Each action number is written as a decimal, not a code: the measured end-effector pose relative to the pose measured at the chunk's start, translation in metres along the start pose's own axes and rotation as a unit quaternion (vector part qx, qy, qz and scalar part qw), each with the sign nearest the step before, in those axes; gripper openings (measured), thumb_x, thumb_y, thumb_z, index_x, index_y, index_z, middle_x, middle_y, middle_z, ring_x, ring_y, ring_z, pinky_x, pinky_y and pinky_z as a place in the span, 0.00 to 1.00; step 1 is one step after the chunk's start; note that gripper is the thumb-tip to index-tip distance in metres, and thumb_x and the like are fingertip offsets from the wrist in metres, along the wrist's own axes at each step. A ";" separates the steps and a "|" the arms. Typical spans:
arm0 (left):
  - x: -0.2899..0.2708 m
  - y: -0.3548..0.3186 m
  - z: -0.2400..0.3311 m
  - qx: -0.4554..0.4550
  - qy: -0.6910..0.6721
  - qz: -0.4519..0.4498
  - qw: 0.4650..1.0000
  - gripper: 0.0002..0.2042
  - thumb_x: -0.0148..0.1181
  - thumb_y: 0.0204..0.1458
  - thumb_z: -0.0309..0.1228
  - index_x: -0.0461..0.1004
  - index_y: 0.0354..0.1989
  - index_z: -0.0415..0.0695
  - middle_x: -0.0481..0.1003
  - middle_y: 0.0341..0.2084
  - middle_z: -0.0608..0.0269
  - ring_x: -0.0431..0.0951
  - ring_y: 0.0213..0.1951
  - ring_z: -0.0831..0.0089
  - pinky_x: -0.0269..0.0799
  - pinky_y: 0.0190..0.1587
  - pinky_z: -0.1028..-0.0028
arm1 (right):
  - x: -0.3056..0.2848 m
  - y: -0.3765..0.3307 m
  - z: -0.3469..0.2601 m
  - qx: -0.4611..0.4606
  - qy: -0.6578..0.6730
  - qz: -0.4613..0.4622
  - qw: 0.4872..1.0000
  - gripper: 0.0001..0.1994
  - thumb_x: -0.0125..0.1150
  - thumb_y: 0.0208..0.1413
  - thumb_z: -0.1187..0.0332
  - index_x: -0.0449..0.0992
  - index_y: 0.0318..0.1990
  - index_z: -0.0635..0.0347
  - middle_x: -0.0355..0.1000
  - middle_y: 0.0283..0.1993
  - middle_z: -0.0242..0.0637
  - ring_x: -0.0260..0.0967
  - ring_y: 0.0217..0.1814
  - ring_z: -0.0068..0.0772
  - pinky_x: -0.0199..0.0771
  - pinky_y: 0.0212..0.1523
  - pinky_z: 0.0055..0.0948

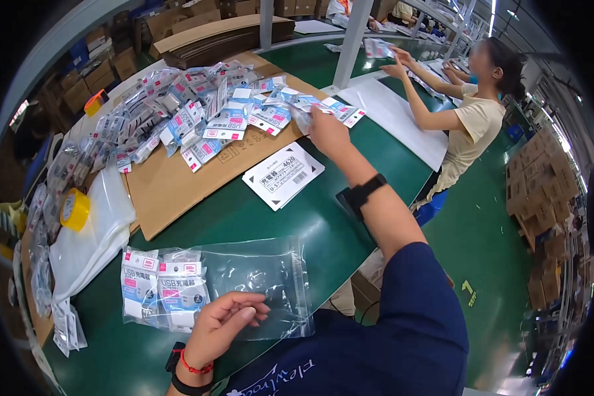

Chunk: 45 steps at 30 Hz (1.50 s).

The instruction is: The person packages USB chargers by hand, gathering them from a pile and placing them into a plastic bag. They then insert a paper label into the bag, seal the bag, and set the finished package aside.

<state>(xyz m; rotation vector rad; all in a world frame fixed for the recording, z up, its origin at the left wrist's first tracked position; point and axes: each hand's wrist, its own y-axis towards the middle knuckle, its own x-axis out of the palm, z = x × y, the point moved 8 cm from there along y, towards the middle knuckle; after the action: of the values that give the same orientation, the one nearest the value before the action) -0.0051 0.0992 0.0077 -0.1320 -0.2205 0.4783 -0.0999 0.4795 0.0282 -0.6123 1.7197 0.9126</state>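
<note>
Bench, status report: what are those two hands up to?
Left hand over clear rectangular plastic bag, two white-blue-pink packets inside. Right hand at heap of similar clear-wrapped packets, grip hidden. White printed paper lies between.

Left hand [226, 322] held low, close to body, fingers [243, 299] loosely bent and pointed rightward, thumb [243, 318] laid beneath them. Right arm [397, 226] stretched far forward; right hand [330, 134] turned back-up, fingertips partly hidden.
</note>
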 end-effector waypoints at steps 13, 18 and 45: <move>-0.049 0.013 0.011 0.069 -0.341 0.135 0.928 0.24 0.46 0.62 0.37 0.55 0.61 0.34 0.68 0.54 0.48 0.73 0.51 0.54 0.72 0.53 0.55 | -0.100 -0.195 -0.165 -0.613 0.304 0.111 0.721 0.26 0.56 0.45 0.79 0.71 0.56 0.53 0.73 0.45 0.44 0.71 0.51 0.41 0.71 0.50 0.32; -0.063 -0.008 -0.014 0.078 -0.326 0.189 0.923 0.24 0.45 0.62 0.40 0.56 0.62 0.40 0.67 0.54 0.50 0.73 0.52 0.54 0.76 0.47 0.55 | -0.062 -0.041 -0.071 -0.324 0.195 0.230 0.897 0.25 0.55 0.47 0.80 0.66 0.57 0.61 0.67 0.54 0.48 0.65 0.57 0.53 0.68 0.55 0.41; -0.070 -0.036 0.009 0.179 -0.090 0.334 0.921 0.26 0.55 0.56 0.28 0.56 0.62 0.37 0.66 0.56 0.54 0.70 0.54 0.67 0.68 0.54 0.69 | -0.072 -0.212 -0.166 -0.284 0.751 -0.322 0.502 0.29 0.62 0.55 0.69 0.59 0.64 0.59 0.68 0.57 0.41 0.67 0.56 0.29 0.67 0.54 0.30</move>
<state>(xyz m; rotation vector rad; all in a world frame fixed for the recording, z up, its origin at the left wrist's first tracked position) -0.0524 0.0354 0.0105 0.2087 -0.2617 1.2057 -0.0070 0.2193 0.0644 -2.9344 2.0794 0.1283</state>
